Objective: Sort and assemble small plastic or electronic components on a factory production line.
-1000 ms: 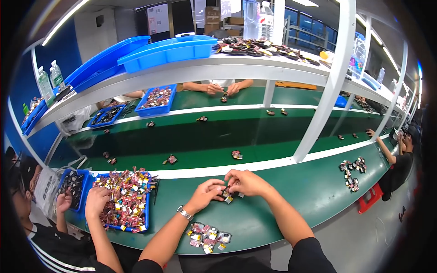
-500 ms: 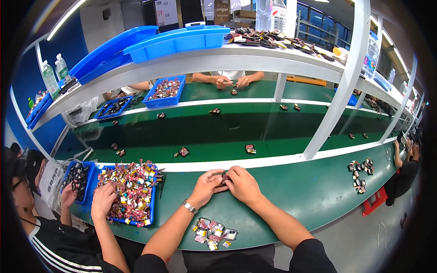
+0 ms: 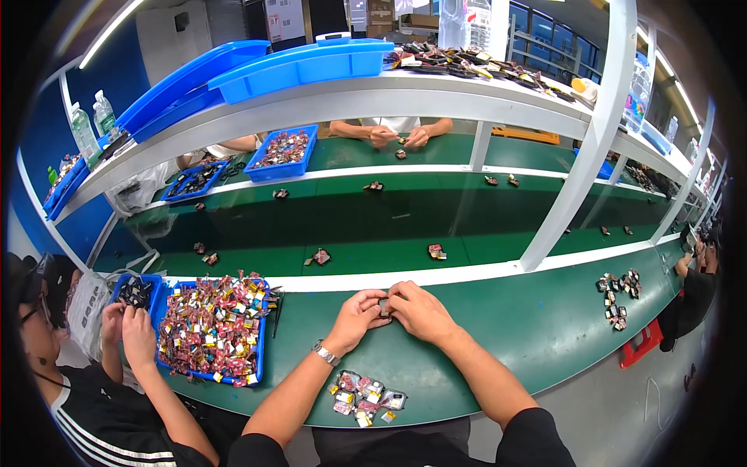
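My left hand [image 3: 358,319] and my right hand [image 3: 416,313] meet over the green bench, fingers closed around a small dark electronic module [image 3: 384,308]. Most of the module is hidden by the fingers. Between my forearms, near the bench's front edge, lies a cluster of similar modules [image 3: 364,398] with black casings, reddish circuit boards and silver and yellow parts. A blue tray [image 3: 261,359] heaped with reddish boards and wired parts stands left of my left arm. Beside it lies a pair of dark tweezers [image 3: 277,311].
A green conveyor belt [image 3: 373,253] carrying scattered modules runs beyond the white rail [image 3: 350,283]. A white shelf post [image 3: 572,148] rises at the right. More modules [image 3: 617,296] lie on the right of the bench. A co-worker's hands [image 3: 128,331] are at the left, near a tray of black parts [image 3: 134,294].
Modules on the near belt have shifted slightly right. The left co-worker's hand has left the heaped tray and joined the other hand. My hands stay together, with fingers slightly shifted around the module.
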A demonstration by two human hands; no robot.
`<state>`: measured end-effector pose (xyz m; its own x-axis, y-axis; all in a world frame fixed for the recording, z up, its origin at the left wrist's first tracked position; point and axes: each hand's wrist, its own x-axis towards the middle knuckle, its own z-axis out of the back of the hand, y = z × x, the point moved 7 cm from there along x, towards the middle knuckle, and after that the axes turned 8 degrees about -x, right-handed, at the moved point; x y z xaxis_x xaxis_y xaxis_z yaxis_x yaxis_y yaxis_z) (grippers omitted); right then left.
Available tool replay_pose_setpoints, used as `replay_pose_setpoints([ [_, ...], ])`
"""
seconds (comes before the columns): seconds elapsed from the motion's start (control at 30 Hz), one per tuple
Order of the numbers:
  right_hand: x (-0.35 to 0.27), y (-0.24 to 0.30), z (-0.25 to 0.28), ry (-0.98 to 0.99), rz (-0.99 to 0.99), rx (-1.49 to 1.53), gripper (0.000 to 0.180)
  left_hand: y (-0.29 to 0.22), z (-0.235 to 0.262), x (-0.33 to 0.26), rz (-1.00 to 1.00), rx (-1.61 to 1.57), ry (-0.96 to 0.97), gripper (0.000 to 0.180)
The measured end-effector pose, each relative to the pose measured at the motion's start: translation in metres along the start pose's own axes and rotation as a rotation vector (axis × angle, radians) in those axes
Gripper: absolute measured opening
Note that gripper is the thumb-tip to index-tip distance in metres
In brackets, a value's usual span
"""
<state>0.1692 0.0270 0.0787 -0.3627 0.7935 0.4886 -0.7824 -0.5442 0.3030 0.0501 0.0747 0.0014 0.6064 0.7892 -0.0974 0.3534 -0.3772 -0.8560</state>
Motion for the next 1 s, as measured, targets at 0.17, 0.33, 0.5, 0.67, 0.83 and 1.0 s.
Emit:
replay_pose_setpoints([
  [0.17,-0.005,-0.008,-0.005,0.046,-0.016,0.052,0.016,0.001,-0.002,0.000,0.006,0.010,0.029,0.028],
  [0.33,-0.005,-0.009,-0.002,0.078,-0.131,0.077,0.013,-0.001,-0.005,-0.003,0.029,-0.021,0.105,0.033],
  [0.5,-0.006,-0.007,0.000,-0.018,-0.112,0.053,0.012,-0.002,-0.007,-0.003,0.009,0.025,0.167,0.037],
  [0.67,-0.008,-0.005,-0.003,0.033,-0.089,0.097,0.012,-0.001,-0.007,-0.003,0.026,0.012,0.162,0.035],
  [0.83,-0.010,-0.005,-0.009,0.056,-0.101,0.188,0.011,0.001,-0.003,-0.002,0.021,0.010,0.119,0.028],
  [1.0,-0.015,-0.013,-0.011,-0.109,-0.240,0.218,0.011,0.001,-0.002,-0.001,0.023,-0.006,0.110,0.026],
])
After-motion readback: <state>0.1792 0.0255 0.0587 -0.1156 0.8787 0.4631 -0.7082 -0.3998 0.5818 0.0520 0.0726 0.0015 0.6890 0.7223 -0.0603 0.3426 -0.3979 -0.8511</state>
